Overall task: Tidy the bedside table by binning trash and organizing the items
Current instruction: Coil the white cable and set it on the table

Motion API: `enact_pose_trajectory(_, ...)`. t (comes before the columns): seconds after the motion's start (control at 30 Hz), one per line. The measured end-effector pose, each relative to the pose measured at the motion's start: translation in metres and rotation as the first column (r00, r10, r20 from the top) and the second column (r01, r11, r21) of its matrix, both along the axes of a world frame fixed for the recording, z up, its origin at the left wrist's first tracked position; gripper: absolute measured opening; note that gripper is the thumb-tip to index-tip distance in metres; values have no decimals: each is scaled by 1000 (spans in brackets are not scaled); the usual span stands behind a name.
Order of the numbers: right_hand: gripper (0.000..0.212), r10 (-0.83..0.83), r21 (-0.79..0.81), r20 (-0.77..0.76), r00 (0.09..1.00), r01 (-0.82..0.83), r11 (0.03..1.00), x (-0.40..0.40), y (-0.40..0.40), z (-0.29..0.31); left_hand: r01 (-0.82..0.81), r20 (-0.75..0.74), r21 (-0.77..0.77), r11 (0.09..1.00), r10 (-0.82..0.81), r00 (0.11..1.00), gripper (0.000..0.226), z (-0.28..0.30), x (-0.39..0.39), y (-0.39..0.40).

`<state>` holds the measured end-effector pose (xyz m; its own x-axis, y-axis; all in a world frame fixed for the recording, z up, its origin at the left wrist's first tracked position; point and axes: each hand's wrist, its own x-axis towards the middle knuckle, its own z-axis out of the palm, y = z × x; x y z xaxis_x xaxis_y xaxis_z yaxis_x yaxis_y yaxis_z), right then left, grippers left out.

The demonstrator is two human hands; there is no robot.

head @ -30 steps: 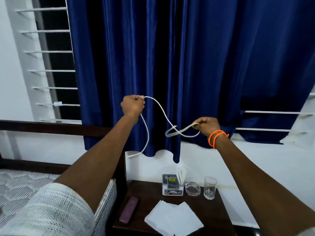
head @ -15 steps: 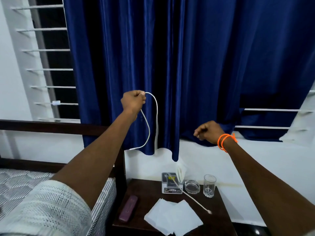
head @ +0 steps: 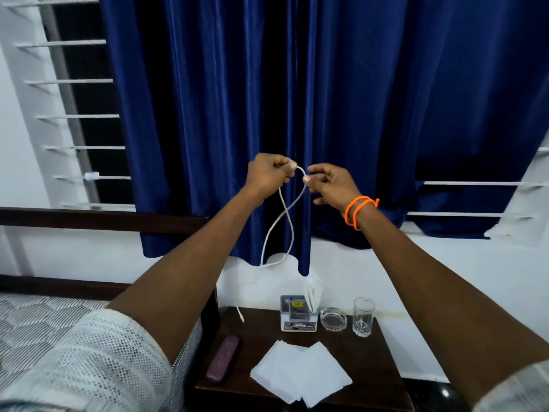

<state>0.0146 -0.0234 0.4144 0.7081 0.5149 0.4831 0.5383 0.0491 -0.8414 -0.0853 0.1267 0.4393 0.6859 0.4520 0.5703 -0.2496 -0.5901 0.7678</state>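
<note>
1. Above the table point(head: 383, 352), the left hand point(head: 269, 173) was clenched on a white cable point(head: 285, 212).
2. The right hand point(head: 329, 182) pinched the cable's top bend; its loop hung crossed below, before the curtain point(head: 326, 99).

You have one cable point(head: 285, 215); one table point(head: 381, 364); one glass point(head: 362, 316); one ashtray point(head: 333, 318); one case point(head: 222, 363); one box point(head: 298, 314); several paper sheets point(head: 300, 372), number uncertain.
</note>
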Motion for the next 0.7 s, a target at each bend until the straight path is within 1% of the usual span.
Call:
enact_pose_trajectory(0.07, 33, -22, -16, 61, 998, 23, 1000, -3, 5, 4, 41, -23, -5, 999, -41, 999, 11, 0, 1, -2)
enact_pose_trajectory(0.2, 13, -103, -5, 117, 988, 104, 995, -6, 10, 5, 117, -59, -27, 993, -118, 991, 12, 1, 1, -5)
enact_pose_trajectory(0.23, 11, -120, 5, 119, 986, 120, 993, -6, 10, 5, 128, -54, -40, 991, -130, 990, 11, 1, 1, -6)
enact_pose_trajectory(0.33, 13, -151, 53, 96, 984, 146, 988, -8, 8, 6, 149, -39, -69, 986, -152, 988, 11, 3, 2, -9)
enact_pose_trajectory(0.43, 12, -203, 105, 66, 977, 196, 975, -8, 5, 10, 219, -76, -144, 965, -232, 970, 21, 0, 2, -17)
enact_pose_trajectory(0.53, 13, -260, 148, -10, 966, 259, 955, -3, 1, 15, 273, -127, -225, 935, -306, 944, 27, -11, 3, -25)
enact_pose_trajectory(0.6, 18, -304, 163, -47, 951, 308, 937, 3, -3, 18, 315, -179, -262, 912, -367, 913, 25, -20, 4, -26)
enact_pose_trajectory(0.7, 25, -356, 165, -76, 931, 364, 917, 13, -12, 18, 372, -280, -286, 883, -448, 849, 17, -30, 6, -24)
